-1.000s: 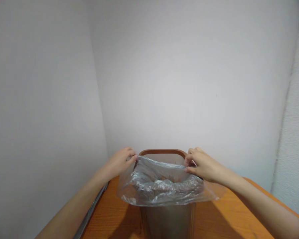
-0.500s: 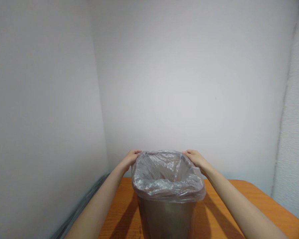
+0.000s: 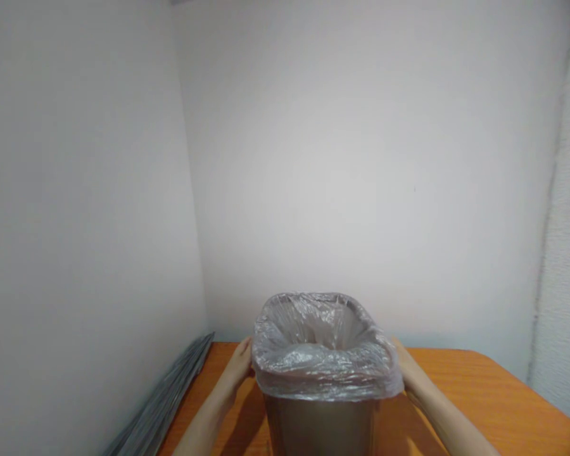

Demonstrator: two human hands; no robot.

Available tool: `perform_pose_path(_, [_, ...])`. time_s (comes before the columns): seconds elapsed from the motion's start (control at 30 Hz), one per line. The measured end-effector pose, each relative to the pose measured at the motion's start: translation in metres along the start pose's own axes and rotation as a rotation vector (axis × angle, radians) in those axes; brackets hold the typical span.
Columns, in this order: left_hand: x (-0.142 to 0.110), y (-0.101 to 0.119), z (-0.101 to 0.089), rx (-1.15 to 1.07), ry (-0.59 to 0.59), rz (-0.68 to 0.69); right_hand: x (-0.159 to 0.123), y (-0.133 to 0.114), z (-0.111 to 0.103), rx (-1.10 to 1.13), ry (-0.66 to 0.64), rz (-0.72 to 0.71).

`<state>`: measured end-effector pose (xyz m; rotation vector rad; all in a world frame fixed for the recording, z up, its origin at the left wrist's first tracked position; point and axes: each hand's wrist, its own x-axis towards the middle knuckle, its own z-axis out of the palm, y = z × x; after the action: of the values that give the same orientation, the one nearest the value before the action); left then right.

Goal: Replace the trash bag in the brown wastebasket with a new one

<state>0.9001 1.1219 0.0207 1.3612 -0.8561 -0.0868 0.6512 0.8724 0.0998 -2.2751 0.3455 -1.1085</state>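
Observation:
A dull grey-brown trash bin [image 3: 323, 424] stands upright, lined with a thin, translucent grey trash bag [image 3: 327, 386]. The bag's edge is folded outward over the rim and hangs down around the outside, wrinkled and shiny. Against the left side of the bag is my left hand [image 3: 242, 360], its fingertips hidden by the bag and bin. My right hand [image 3: 401, 356] is at the opposite side, its fingers out of sight behind the bag. Whether either hand grips the plastic cannot be seen.
The bin stands on an orange-brown wooden table [image 3: 460, 380]. A bundle of grey plastic-like material [image 3: 171, 392] lies along the table's left edge by the wall. Pale walls [image 3: 313, 158] rise behind and to the left.
Both hands have come from the bag's far corners down and nearer along its sides. The far edge of the bag now lies neatly over the rim. The view has shifted slightly.

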Motion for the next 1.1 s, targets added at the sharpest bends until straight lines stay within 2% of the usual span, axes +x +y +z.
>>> perform_pose_path(0.07, [-0.002,0.008,-0.021,-0.012,0.083,0.006,-0.007,0.001,-0.015,0.017,0.099,0.064])
perform_pose_path(0.13, [-0.007,0.025,-0.038,-0.055,0.154,0.051,-0.013,-0.005,-0.029,0.051,0.227,0.101])
perform_pose_path(0.2, [-0.017,0.047,-0.043,-0.108,0.146,0.138,-0.020,-0.016,-0.037,0.124,0.271,0.039])
perform_pose_path(0.23, [-0.024,0.057,-0.040,-0.126,0.099,0.196,-0.024,-0.023,-0.037,0.162,0.228,-0.030])
perform_pose_path(0.3, [-0.037,0.072,-0.030,-0.127,-0.065,0.303,-0.036,-0.037,-0.031,0.191,0.042,-0.169])
perform_pose_path(0.4, [-0.051,0.078,-0.009,-0.201,-0.282,0.352,-0.053,-0.052,-0.015,0.161,-0.210,-0.188])
perform_pose_path(0.5, [-0.054,0.071,0.005,-0.369,-0.341,0.290,-0.061,-0.055,-0.004,0.184,-0.318,-0.114])
perform_pose_path(0.6, [-0.052,0.062,0.014,-0.462,-0.355,0.248,-0.059,-0.048,-0.002,0.164,-0.316,-0.080])
perform_pose_path(0.83, [-0.043,0.026,0.033,-0.458,-0.388,0.258,-0.053,-0.027,-0.007,0.104,-0.322,-0.135])
perform_pose_path(0.9, [-0.037,0.015,0.027,-0.417,-0.431,0.262,-0.055,-0.020,-0.015,0.059,-0.377,-0.128])
perform_pose_path(1.0, [-0.029,-0.002,-0.001,-0.167,-0.463,0.231,-0.059,-0.003,-0.036,-0.075,-0.514,-0.034])
perform_pose_path(1.07, [-0.027,-0.013,-0.025,0.033,-0.498,0.163,-0.063,0.010,-0.052,-0.192,-0.522,0.099])
perform_pose_path(1.1, [-0.027,-0.017,-0.037,0.095,-0.521,0.130,-0.064,0.015,-0.059,-0.250,-0.480,0.168])
